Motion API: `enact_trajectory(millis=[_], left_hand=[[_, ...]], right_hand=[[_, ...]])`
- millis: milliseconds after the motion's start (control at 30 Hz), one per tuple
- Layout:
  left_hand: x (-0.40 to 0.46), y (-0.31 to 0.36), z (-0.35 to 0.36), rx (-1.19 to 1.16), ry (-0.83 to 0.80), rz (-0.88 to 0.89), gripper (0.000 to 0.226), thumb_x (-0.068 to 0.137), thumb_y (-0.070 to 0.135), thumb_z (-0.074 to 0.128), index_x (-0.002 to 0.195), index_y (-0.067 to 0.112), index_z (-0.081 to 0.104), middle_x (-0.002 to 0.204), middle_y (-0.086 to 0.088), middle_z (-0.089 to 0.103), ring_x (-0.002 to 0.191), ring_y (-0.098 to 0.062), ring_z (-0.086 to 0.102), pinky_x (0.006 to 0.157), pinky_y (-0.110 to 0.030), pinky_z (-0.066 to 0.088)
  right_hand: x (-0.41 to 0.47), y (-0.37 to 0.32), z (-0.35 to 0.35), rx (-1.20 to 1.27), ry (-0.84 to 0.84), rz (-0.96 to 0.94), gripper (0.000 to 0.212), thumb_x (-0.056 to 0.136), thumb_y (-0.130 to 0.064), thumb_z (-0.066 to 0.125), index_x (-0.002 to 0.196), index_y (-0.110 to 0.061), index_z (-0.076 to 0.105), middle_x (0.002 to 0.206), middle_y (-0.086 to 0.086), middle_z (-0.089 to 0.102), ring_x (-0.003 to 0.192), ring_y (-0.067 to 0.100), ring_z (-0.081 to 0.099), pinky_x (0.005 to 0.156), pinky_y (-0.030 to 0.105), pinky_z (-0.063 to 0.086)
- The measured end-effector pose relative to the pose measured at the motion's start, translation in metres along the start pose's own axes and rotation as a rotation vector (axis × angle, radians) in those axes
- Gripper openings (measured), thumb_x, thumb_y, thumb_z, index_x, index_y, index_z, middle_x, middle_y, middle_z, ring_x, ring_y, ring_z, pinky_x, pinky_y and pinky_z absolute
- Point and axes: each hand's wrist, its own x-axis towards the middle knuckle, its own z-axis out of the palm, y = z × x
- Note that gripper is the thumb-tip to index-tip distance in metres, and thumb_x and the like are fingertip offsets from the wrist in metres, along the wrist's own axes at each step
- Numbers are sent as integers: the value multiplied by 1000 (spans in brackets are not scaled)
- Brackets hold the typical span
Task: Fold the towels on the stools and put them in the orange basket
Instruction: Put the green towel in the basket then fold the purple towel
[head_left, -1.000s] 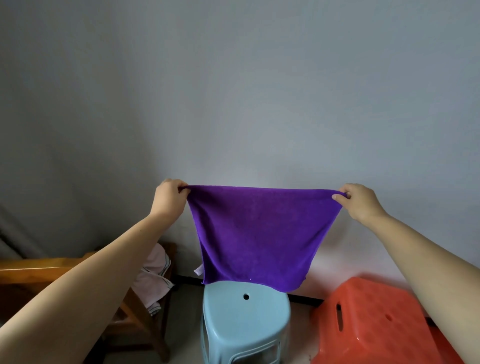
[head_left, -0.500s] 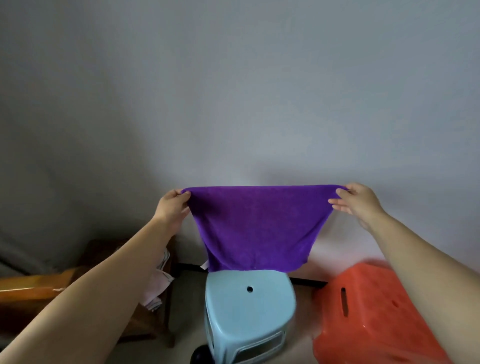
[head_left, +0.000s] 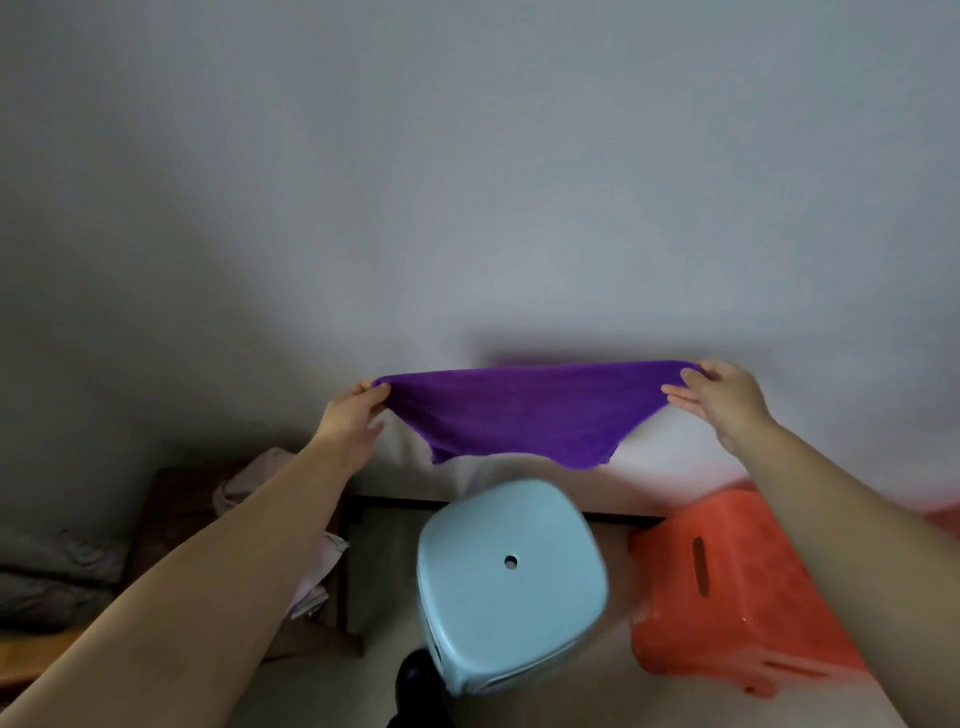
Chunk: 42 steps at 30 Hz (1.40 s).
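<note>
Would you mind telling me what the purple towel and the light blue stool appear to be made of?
The purple towel looks like soft microfibre or terry: matte, fuzzy, sagging between the hands. The light blue stool seems moulded plastic: smooth, faintly glossy, rounded corners, a hole in its seat.

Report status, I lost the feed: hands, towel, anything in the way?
Left hand and right hand pinch the purple towel by its top corners. Towel hangs spread, clear above the blue stool. Nothing in the way.

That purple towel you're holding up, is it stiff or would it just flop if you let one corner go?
Probably floppy: the purple towel sags between the left hand and right hand, its lower edge drooping. It looks light, since fingertip pinches at two corners carry it. Released, it would likely drape over the blue stool below.
</note>
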Motion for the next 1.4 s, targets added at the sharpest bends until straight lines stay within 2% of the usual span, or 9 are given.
enact_trajectory(millis=[267,500,633,800,967,1100,1200,1300,1400], left_hand=[[-36,-73,-40,197,50,-58,22,95,7,48,79,20,55,78,2,57,73,-6,50,64,-21,32],[-74,-178,-87,326,92,-236,19,92,4,54,81,18,60,77,-7,57,66,-14,44,57,-25,28],[-85,-222,-103,423,65,-319,18,89,0,56,82,15,62,77,-9,59,72,-20,49,60,-27,33],[-59,-246,-115,531,23,-387,17,86,-5,58,80,10,64,82,-17,60,86,-29,49,74,-35,39],[8,-252,-96,558,37,-369,14,88,4,58,81,15,63,76,-11,58,60,-16,51,55,-23,37],[69,-259,-76,536,96,-282,21,89,2,57,75,17,60,74,-5,60,74,-19,54,60,-23,38],[105,-270,-69,528,151,-257,21,90,1,55,75,15,58,75,-8,59,81,-23,54,63,-28,42],[123,-286,-63,542,214,-202,10,91,6,55,90,13,62,88,-10,63,84,-22,57,73,-33,46],[129,-301,-62,540,275,-165,11,91,15,57,100,13,63,94,-8,62,89,-22,58,78,-35,46]], right_hand=[[-51,75,-3,-60,-63,181,27,96,5,41,75,-11,44,79,11,50,45,3,65,50,15,55],[-105,177,-28,-190,-114,397,23,96,6,42,78,-7,48,83,16,53,49,8,67,63,22,57],[-119,227,-35,-242,-121,534,22,95,7,42,77,-6,47,89,20,51,68,23,61,90,44,48],[-103,260,-27,-273,-144,648,24,95,8,42,76,-8,45,91,19,51,53,15,66,86,44,49],[-42,277,2,-401,-97,567,24,96,0,46,76,-15,47,78,8,53,39,4,61,40,16,49],[14,302,29,-602,-18,408,12,93,-8,51,83,-13,55,76,11,59,29,-4,52,27,11,33],[40,318,43,-760,-5,305,11,92,-11,51,93,-6,61,80,17,65,47,3,65,45,13,42],[52,342,47,-869,51,227,21,91,-16,51,96,0,64,95,26,68,92,37,67,79,36,48],[48,355,53,-829,89,207,24,93,-16,52,104,3,62,99,24,65,97,37,59,81,37,41]])
